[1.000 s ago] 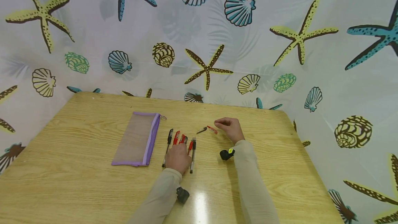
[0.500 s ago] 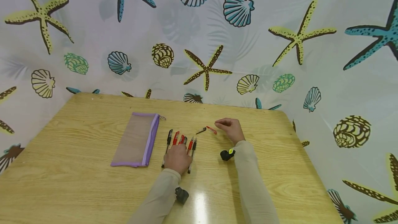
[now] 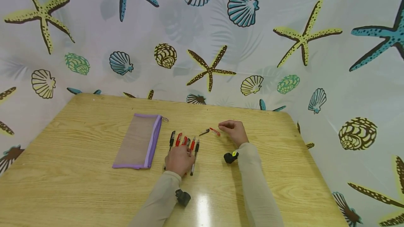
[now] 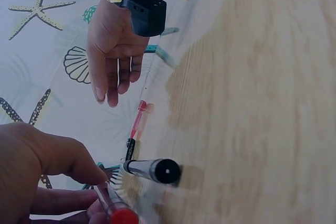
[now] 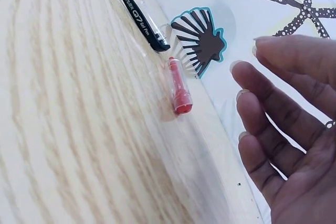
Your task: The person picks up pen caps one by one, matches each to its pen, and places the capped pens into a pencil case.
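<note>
My left hand (image 3: 178, 161) is over a row of gel pens and pinches the clear barrel of an uncapped red gel pen (image 4: 123, 215) between thumb and fingers, as the left wrist view shows. Just right of it lies an uncapped black gel pen (image 3: 196, 150). Left of these are capped black and red pens (image 3: 172, 138), partly hidden under the hand. My right hand (image 3: 235, 132) hovers with loosely bent fingers and holds nothing. Near its fingertips lie a red pen cap (image 5: 179, 87) and a black pen cap (image 5: 140, 18), end to end.
A mesh zip pouch (image 3: 137, 142) with purple edging lies flat left of the pens. The wooden table (image 3: 79, 185) meets a hanging sheet (image 3: 145, 27) printed with shells and starfish at its back and sides.
The left hand has shifted slightly left, and the uncapped black pen's lower end has swung a little left. The right hand and the two loose caps keep their places.
</note>
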Available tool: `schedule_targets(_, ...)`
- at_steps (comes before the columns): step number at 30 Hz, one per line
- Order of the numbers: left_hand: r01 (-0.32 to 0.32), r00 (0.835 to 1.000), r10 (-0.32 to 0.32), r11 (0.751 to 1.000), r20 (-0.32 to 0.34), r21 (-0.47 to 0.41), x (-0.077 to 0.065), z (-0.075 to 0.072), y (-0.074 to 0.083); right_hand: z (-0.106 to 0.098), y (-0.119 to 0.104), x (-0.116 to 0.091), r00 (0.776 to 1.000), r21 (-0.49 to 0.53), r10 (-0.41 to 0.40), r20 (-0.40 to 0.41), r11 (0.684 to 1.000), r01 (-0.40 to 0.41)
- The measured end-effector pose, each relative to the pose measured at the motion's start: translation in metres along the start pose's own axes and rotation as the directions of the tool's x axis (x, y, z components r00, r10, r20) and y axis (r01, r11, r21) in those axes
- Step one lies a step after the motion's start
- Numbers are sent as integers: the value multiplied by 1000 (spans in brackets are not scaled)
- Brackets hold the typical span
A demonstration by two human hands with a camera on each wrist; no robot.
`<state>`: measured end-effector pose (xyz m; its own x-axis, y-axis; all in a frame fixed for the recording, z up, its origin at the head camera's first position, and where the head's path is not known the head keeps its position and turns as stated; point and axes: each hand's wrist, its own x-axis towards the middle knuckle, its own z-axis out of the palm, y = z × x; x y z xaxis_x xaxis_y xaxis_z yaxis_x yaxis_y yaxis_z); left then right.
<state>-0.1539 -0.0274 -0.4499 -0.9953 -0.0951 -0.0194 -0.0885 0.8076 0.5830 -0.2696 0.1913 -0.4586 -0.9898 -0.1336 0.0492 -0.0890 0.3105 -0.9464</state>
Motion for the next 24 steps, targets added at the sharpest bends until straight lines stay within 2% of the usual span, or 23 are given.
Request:
schedule_targets(12, 13, 1000, -17, 988, -24, -154, 1, -2, 0, 1, 6, 3, 1000, -67, -2, -2, 998, 2)
schedule_targets(22, -47, 999, 48, 945, -6, -323, 1, -2, -4, 6, 8, 6, 1000, -181, -7, -2, 984, 7)
schedule_targets(24, -43, 999, 50, 934, 9, -355, 1, -2, -5, 7, 7, 6, 1000, -202, 4, 0, 979, -3)
